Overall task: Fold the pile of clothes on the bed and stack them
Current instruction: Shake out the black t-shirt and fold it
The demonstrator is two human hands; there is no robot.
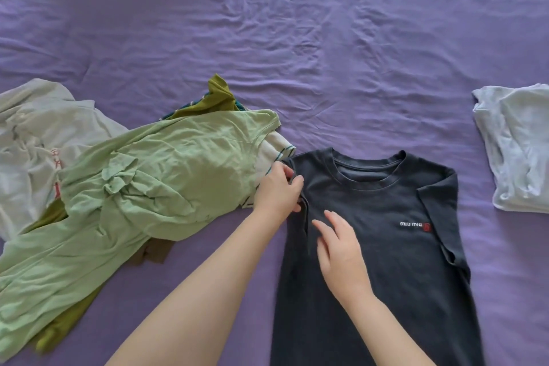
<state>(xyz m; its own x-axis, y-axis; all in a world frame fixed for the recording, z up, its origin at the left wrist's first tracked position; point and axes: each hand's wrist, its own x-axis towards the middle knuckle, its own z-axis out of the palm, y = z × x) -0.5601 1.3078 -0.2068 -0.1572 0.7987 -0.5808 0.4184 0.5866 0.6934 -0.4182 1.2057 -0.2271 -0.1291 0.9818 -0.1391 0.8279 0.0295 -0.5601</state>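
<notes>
Folding a dark charcoal cotton T-shirt [386, 246] laid face up on a wrinkled purple bedsheet [297, 38], a person pinches the shirt's near-left shoulder seam with the left hand [277, 192], fingers curled round a tuck of fabric, while the right hand [341, 252] lies flat and open on the chest, fingers straight, pinning the cloth. The sleeve on the far side appears already turned inward, so the step in hand looks like bringing the other sleeve and side panel across; the next move likely calls for drawing that pinched edge over the flat hand in a straight line, then doubling the body up from the hem. White lettering on the chest reads "miu miu" beside a small red mark too small to make out. Just beside the shirt waits the unfolded pile: a crumpled light green garment [148, 181] over olive pieces, and a pale grey-white top [38, 134] bearing red print that cannot be read. Well apart at the other edge sits a folded pale blue garment [517, 145], seemingly the start of the stack.
</notes>
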